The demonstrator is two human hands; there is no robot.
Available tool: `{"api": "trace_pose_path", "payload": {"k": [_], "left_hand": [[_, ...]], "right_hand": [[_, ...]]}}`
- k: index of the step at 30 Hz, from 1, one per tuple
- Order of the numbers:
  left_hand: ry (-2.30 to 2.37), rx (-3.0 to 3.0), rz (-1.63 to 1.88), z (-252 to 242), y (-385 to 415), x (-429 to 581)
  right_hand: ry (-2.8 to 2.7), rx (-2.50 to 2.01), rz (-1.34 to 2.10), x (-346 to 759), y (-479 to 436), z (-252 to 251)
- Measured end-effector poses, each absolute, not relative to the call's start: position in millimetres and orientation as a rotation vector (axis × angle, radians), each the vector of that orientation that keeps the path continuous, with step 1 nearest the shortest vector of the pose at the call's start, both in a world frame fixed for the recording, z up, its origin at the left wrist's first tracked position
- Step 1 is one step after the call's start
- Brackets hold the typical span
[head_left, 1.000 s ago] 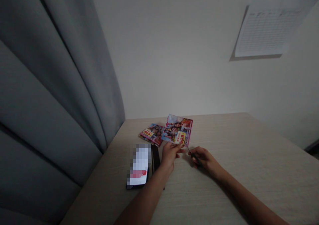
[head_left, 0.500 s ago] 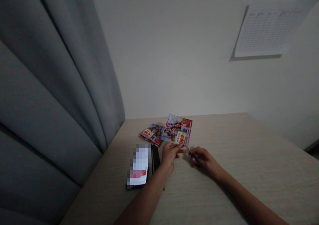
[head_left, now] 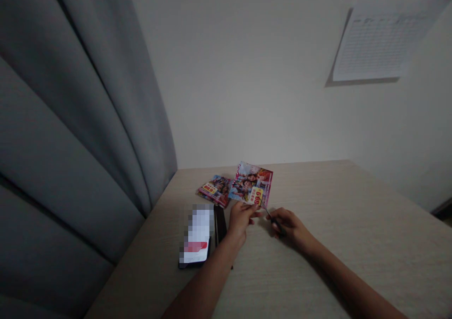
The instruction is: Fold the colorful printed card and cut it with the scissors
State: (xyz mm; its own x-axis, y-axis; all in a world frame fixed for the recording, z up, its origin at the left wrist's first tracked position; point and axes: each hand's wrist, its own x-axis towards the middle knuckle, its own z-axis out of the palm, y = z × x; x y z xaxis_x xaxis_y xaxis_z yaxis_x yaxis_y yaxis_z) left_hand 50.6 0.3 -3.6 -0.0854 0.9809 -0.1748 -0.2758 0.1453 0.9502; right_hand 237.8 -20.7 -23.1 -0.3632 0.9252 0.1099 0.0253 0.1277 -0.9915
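A colourful printed flyer (head_left: 249,180) with a yellow price label is raised above the table. My left hand (head_left: 240,220) pinches its lower edge between thumb and fingers. My right hand (head_left: 291,227) is closed around the dark handles of a pair of scissors (head_left: 278,226). The thin blades point up and left and meet the flyer's lower right part by the price label. How far apart the blades are is too small to tell. Left of the held flyer, similar flyers (head_left: 216,189) lie in a small pile.
A phone (head_left: 196,234) with a lit, blurred screen lies left of my left forearm. Beside it is a dark, narrow object (head_left: 221,222), partly covered by the arm. A grey curtain (head_left: 116,98) borders the wooden table (head_left: 353,243) on the left. A lined sheet (head_left: 370,46) hangs on the wall.
Hardly anything differs. Both hands, the flyer and the scissors stay in almost the same place, with only a very slight shift of the flyer.
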Motion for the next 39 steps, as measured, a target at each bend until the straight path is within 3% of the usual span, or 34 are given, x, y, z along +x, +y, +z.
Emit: {"api": "trace_pose_path", "payload": {"k": [39], "left_hand": [[1.138, 0.882, 1.259, -1.4, -4.5, 53.3]], "right_hand": [[-1.577, -0.987, 1.324, 239.1, -17.1, -28.2]]}}
